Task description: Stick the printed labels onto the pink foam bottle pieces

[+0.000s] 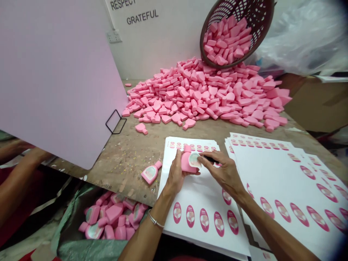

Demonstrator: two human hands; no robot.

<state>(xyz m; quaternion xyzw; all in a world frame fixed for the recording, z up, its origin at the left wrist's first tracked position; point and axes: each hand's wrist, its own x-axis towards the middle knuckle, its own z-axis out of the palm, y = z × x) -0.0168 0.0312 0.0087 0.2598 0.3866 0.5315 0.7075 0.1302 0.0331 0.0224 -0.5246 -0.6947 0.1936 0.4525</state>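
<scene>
A smooth pink bottle (pixel 185 164) with a pale rounded sticker (pixel 194 159) is cap-up over the sheets (pixel 201 191), grasped in the left hand (pixel 175 173); the right hand (pixel 225 169) has its grip on a dark tool (pixel 210 159), fingertips at the sticker. Behind, a basket (pixel 261 18) tips over a pile (pixel 190 95) of bottles; a panel (pixel 62 72) blocks the left.

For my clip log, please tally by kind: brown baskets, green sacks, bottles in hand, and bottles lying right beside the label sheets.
Brown basket: 1
Green sack: 1
Pink bottle held in the left hand: 1
Labelled pink bottle beside the label sheets: 1
Total: 4
</scene>
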